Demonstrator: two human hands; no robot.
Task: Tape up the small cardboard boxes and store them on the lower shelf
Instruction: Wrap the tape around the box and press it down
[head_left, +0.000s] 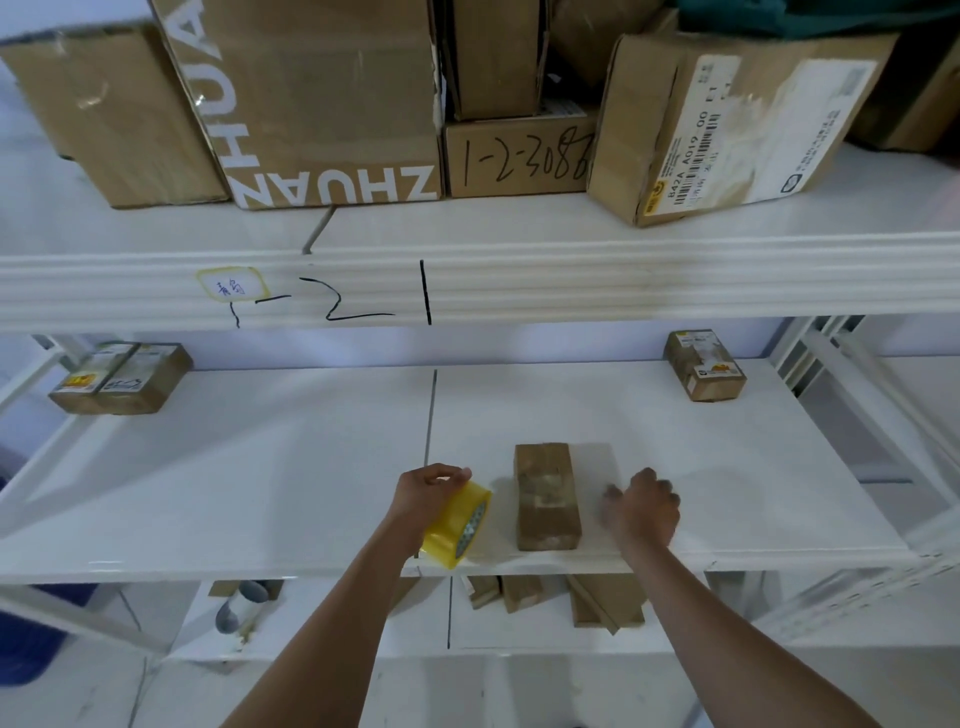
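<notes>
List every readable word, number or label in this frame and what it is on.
"ZHUAN", upside down: large carton.
"1-2-308", handwritten, last digit unclear: small top-shelf box.
"842A A019 00": shipping label on the tilted box; the rest is blurred.
"1-2-1", marker: shelf beam.
Yellow-edged sticker and middle-shelf box labels: illegible.

White metal shelving (519, 280) is filling the view, its ribbed front beam carrying black marker strokes and a small yellow-edged paper label (232, 284). Big brown cardboard cartons (322, 104) are crowding the top tier. Pale wall (363, 345) is showing behind, soft light is glancing off the white boards, and a blue plastic bin (26, 639) is sitting low left.
</notes>
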